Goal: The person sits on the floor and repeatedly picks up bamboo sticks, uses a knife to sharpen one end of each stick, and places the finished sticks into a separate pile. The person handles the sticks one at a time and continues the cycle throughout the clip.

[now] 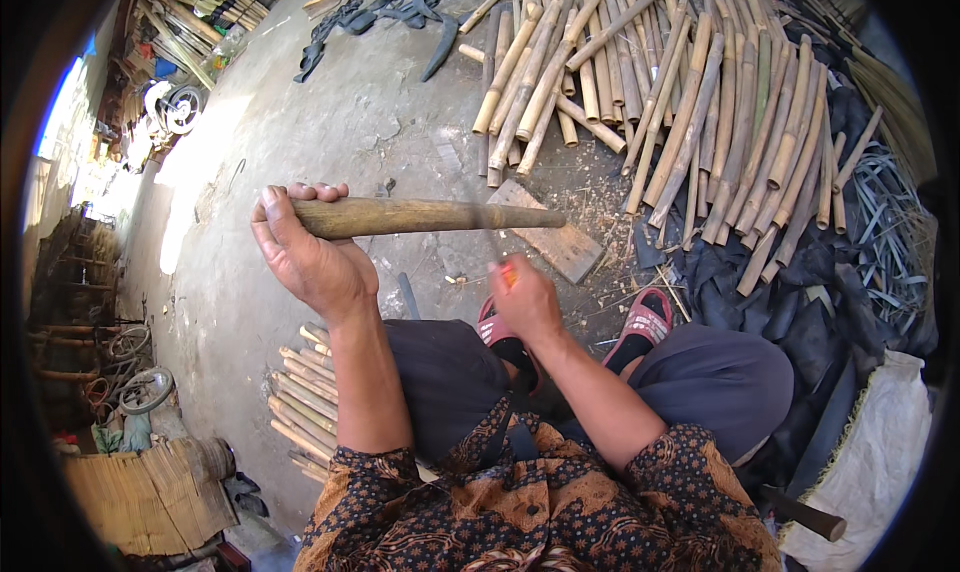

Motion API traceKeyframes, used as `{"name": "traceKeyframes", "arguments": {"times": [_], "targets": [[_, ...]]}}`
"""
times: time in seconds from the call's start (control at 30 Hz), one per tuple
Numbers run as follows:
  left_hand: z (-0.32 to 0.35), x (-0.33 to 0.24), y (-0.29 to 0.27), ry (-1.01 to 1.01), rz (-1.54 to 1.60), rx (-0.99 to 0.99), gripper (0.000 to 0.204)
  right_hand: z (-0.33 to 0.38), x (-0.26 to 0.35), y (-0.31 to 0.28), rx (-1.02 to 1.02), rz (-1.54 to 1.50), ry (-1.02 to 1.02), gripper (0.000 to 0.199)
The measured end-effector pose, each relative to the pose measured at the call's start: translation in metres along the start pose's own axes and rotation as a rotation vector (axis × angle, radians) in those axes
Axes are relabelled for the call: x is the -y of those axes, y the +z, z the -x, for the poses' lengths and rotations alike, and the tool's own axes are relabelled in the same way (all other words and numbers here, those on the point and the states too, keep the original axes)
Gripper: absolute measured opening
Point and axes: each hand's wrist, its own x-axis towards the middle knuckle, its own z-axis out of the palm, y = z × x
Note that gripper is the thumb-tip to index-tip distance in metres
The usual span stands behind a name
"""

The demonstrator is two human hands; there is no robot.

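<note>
My left hand (318, 247) is closed around the thick end of a bamboo stick (420, 217), which it holds up nearly level, its narrower end pointing right. My right hand (527, 300) is below the stick and closed on a tool with an orange-red handle (508, 275). A faint blurred streak rises from that handle toward the stick, so the tool's kind is smeared by motion. Under the stick's narrow end, on the floor, lies a flat wooden board (560, 244) with pale shavings around it.
A large heap of bamboo sticks (690, 102) lies ahead and right, on dark sheeting (770, 302). A smaller bundle of sticks (305, 392) is beside my left leg. Black strips (385, 7) lie on the far floor. A wooden handle (805, 514) sticks out by my right side.
</note>
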Motion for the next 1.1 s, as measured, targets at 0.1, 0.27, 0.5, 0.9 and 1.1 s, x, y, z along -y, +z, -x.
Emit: {"name": "traceKeyframes", "arguments": {"times": [0.1, 0.27, 0.5, 0.9, 1.1], "targets": [[0.001, -0.003, -0.005, -0.003, -0.021, -0.075, 0.022, -0.008, -0.021, -0.006, -0.043, 0.118, 0.329, 0.029], [0.0, -0.002, -0.013, -0.088, 0.096, -0.031, 0.036, -0.011, -0.027, -0.001, 0.044, -0.069, 0.076, 0.03], [-0.011, -0.001, -0.024, -0.12, 0.165, -0.011, 0.034, -0.024, -0.024, 0.002, 0.064, 0.113, 0.192, 0.031], [-0.016, 0.0, -0.038, -0.203, 0.262, 0.133, 0.047, -0.023, -0.032, -0.013, 0.082, 0.008, 0.023, 0.032], [-0.007, 0.005, -0.032, -0.027, 0.226, 0.032, 0.051, -0.024, -0.032, -0.015, 0.054, 0.155, 0.205, 0.03]]}}
